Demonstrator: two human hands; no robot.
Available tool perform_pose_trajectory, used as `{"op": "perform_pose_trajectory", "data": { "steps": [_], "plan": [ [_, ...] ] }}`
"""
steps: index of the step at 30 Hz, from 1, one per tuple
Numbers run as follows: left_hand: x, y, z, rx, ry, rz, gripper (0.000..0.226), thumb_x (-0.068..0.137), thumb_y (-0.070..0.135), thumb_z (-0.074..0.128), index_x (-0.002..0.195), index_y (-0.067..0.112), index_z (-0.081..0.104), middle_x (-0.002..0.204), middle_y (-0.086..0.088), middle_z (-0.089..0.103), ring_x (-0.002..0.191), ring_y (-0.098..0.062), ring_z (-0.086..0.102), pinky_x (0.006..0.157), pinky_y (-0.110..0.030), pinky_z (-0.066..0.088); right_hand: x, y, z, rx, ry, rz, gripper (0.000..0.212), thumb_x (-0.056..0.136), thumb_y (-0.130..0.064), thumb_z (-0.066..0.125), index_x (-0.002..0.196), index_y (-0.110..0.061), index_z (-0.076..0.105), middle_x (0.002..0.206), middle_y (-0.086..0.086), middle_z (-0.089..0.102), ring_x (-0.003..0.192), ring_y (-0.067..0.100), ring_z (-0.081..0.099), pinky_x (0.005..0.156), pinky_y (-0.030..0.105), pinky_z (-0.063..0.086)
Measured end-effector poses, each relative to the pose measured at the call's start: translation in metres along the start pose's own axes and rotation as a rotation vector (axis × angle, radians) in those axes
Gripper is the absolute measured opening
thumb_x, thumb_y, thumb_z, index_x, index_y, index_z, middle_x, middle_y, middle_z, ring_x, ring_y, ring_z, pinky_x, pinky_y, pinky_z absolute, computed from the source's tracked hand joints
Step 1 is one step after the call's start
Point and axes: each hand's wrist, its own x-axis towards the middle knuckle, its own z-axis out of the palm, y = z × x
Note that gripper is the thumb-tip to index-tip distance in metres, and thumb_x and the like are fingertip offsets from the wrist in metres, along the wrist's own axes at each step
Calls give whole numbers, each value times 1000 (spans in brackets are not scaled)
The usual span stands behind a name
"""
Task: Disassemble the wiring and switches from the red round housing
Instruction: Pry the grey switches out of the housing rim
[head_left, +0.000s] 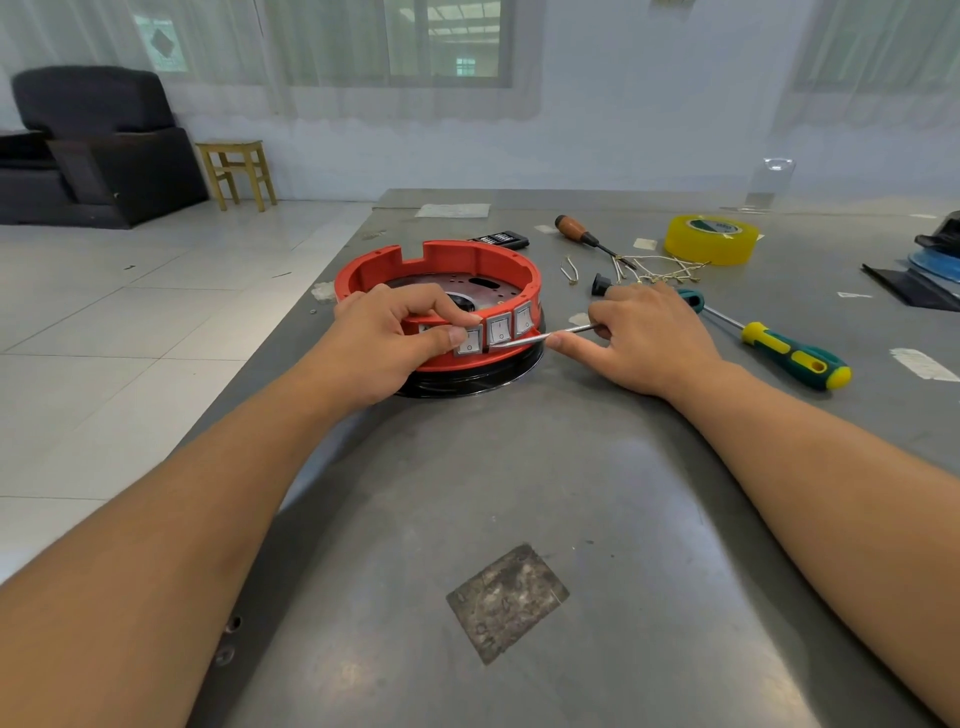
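The red round housing (447, 260) sits on a black base at the middle of the steel table (519, 467). White rocker switches (498, 330) line its near wall. My left hand (384, 338) grips that wall, fingers curled over the rim and thumb pressing on a switch (468, 340). My right hand (649, 338) holds a thin metal tool (545, 336), its tip lying against the housing just under the switches. Loose pale wires (660, 267) lie in a heap behind my right hand.
A green-and-yellow screwdriver (779, 348) lies right of my right hand. A wooden-handled screwdriver (576, 231), a yellow tape roll (711, 239), a small black part (600, 285) and dark items at the right edge (930, 265) sit further back. The table's left edge runs close to the housing.
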Motion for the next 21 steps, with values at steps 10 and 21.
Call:
{"op": "perform_pose_trajectory", "data": {
  "steps": [10,21],
  "plan": [
    [2,0,0,-22,-18,-16,18,100,30,71,102,47,74,118,28,63,136,-24,48,114,-55,43,5,4,5,-17,187,19,74,87,-89,25,69,-20,46,80,-1,45,80,24,44,79,38,32],
    [1,-1,2,35,3,49,23,100,31,70,98,54,69,119,17,68,128,-25,54,114,-58,41,4,-13,-14,-136,24,-19,80,85,-93,17,51,-24,39,56,-6,44,58,16,43,65,32,27]
  ]
}}
